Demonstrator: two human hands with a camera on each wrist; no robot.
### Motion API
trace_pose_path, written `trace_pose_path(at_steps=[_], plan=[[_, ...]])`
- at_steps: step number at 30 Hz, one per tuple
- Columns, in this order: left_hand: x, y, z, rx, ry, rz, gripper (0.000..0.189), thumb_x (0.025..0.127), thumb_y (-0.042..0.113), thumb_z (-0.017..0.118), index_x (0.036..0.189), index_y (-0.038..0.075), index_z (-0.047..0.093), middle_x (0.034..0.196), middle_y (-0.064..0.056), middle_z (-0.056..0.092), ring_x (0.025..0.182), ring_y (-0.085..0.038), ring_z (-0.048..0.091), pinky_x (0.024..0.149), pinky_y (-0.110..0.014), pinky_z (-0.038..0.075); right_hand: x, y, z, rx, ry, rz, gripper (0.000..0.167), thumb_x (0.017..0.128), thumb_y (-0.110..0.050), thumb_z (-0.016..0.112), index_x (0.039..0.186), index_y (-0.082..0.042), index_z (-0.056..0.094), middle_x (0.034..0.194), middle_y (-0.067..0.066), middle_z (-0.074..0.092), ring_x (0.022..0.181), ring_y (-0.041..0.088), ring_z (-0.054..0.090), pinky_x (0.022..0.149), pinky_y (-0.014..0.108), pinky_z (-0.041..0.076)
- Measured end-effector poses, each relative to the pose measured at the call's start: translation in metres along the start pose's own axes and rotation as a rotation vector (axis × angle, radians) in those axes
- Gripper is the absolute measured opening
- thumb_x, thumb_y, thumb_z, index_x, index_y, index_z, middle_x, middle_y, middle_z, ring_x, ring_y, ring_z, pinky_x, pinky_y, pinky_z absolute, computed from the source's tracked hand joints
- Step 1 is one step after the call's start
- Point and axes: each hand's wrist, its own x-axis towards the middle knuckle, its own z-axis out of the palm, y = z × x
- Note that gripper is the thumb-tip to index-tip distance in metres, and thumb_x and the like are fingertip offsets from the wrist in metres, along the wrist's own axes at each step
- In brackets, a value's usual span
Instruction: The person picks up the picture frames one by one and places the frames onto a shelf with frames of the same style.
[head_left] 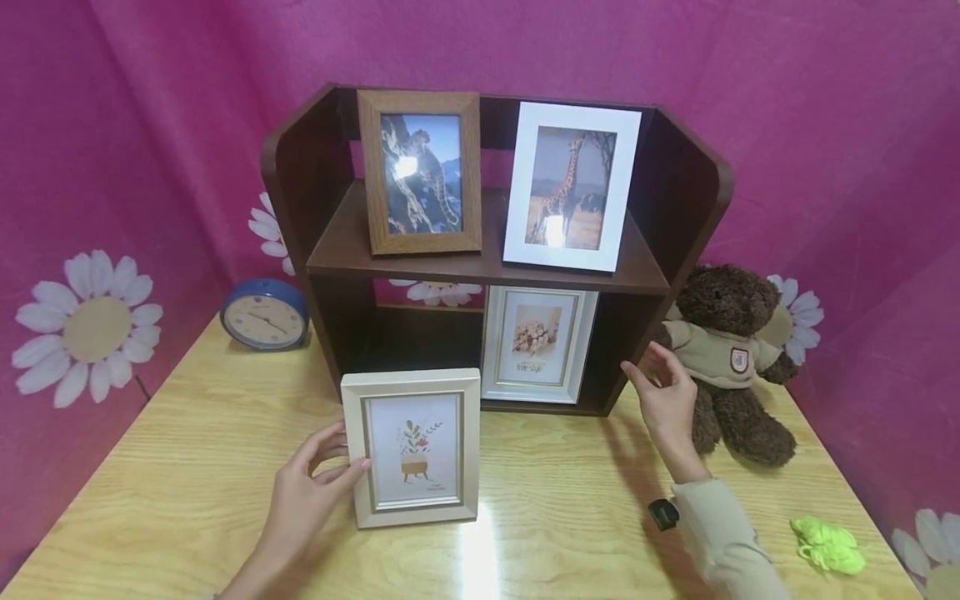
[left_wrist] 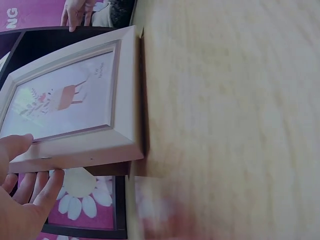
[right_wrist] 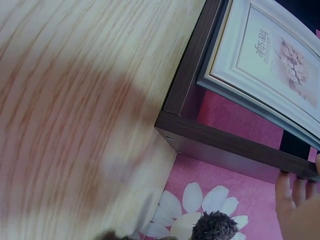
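Observation:
My left hand (head_left: 307,487) holds a cream picture frame (head_left: 411,521) by its left side, thumb on the front border and fingers behind the edge. The print inside shows a potted plant. In the left wrist view the frame's lower edge is right at the tabletop, and it stands before the shelf's lower left compartment. My right hand (head_left: 667,400) grips the right side panel of the dark brown shelf (head_left: 487,268), thumb at the front edge and fingers on the outer face. A white and gold picture frame (head_left: 581,396) stands in the lower right compartment.
On the upper shelf stand a wooden frame (head_left: 471,183) with a leopard picture and a white frame (head_left: 628,183) with a giraffe. A blue clock (head_left: 264,315) is at the left, a brown teddy bear (head_left: 723,358) at the right. Bright green yarn (head_left: 827,546) lies at the front right.

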Motion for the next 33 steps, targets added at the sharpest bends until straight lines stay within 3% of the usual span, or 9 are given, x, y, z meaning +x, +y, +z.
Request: trace_pose_path(at_steps=[4,8,14,18,21,29,33], plan=[[-0.002,-0.004,0.0,0.035,-0.002,-0.002,0.057,0.074,-0.003,0.077,0.126,-0.003,0.055,0.107,-0.018,0.064,0.089,0.004,0.057,0.078,-0.022,0.057,-0.004,-0.011,-0.001,0.021,-0.01,-0.003,0.04,0.081,0.002,0.072,0.119,0.005,0.06,0.089,-0.029,0.06,0.087,-0.009,0.057,0.08,0.011,0.049],[-0.003,-0.006,0.001,0.063,-0.019,-0.063,0.059,0.074,0.002,0.079,0.127,-0.001,0.054,0.108,-0.017,0.064,0.088,0.003,0.057,0.078,-0.02,0.057,-0.009,-0.024,-0.002,0.033,-0.016,-0.006,0.038,0.081,0.004,0.071,0.118,0.007,0.06,0.089,-0.029,0.061,0.085,-0.009,0.057,0.076,0.008,0.048],[-0.005,-0.006,0.002,0.116,-0.008,-0.076,0.056,0.073,0.004,0.08,0.124,0.0,0.058,0.104,-0.015,0.067,0.085,0.001,0.057,0.08,-0.021,0.056,-0.005,-0.015,-0.001,0.051,-0.005,-0.012,0.039,0.08,0.003,0.072,0.118,0.007,0.061,0.087,-0.029,0.062,0.084,-0.01,0.058,0.073,0.008,0.047],[-0.005,-0.004,0.003,0.092,-0.013,-0.117,0.054,0.074,0.007,0.08,0.123,0.002,0.059,0.104,-0.015,0.067,0.086,0.0,0.058,0.08,-0.019,0.055,-0.003,-0.008,-0.001,0.041,-0.001,0.007,0.039,0.081,0.001,0.073,0.118,0.005,0.062,0.086,-0.029,0.062,0.085,-0.009,0.059,0.073,0.007,0.046],[-0.006,-0.006,0.003,0.06,-0.015,-0.128,0.053,0.075,0.008,0.08,0.123,0.003,0.06,0.104,-0.014,0.067,0.086,0.0,0.059,0.08,-0.017,0.055,-0.006,-0.015,-0.001,0.031,-0.006,0.013,0.039,0.081,0.002,0.072,0.118,0.005,0.062,0.086,-0.029,0.062,0.086,-0.008,0.058,0.074,0.01,0.046],[-0.004,-0.013,0.0,0.053,-0.018,0.034,0.051,0.073,0.001,0.08,0.119,-0.002,0.061,0.097,-0.013,0.068,0.083,0.001,0.06,0.081,-0.01,0.05,-0.011,-0.028,0.0,0.03,-0.002,-0.015,0.036,0.081,0.004,0.071,0.116,0.008,0.061,0.085,-0.027,0.062,0.085,-0.009,0.057,0.075,0.016,0.047],[-0.003,-0.015,0.0,0.046,-0.024,0.086,0.05,0.071,-0.002,0.079,0.118,-0.003,0.061,0.094,-0.01,0.068,0.083,0.001,0.06,0.085,-0.005,0.045,-0.011,-0.028,0.0,0.024,0.003,-0.009,0.037,0.081,0.005,0.071,0.117,0.009,0.061,0.084,-0.027,0.06,0.085,-0.007,0.058,0.074,0.014,0.047]])
